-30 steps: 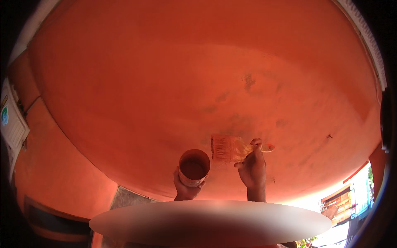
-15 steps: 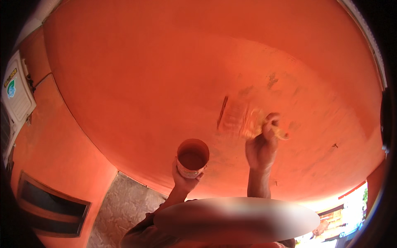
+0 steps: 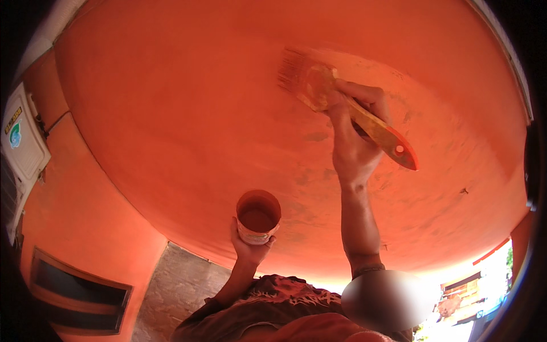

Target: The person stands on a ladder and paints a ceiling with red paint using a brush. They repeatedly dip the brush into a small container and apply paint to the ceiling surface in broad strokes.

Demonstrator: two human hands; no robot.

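Note:
A wide paintbrush with a yellowish, paint-smeared handle is gripped in my right hand, thumb and fingers closed around its neck. Its bristles lie against the orange wall, and the handle's end with its round hole slants down to the right. Lower and further left, my left hand is wrapped round a paint-streaked tub, which is tilted so that its open mouth and brownish-orange inside show. Dark, patchy marks remain visible on the wall below and right of the brush.
At the left edge a white air-conditioner outdoor unit is mounted by the adjoining orange wall. Below it is a dark framed opening. Grey textured ground shows at the lower left. A small nail-like bit sticks out at the right.
My right hand has swept the brush upward along the wall, and the forearm is stretched further up. My left hand with the tub has shifted slightly to the left.

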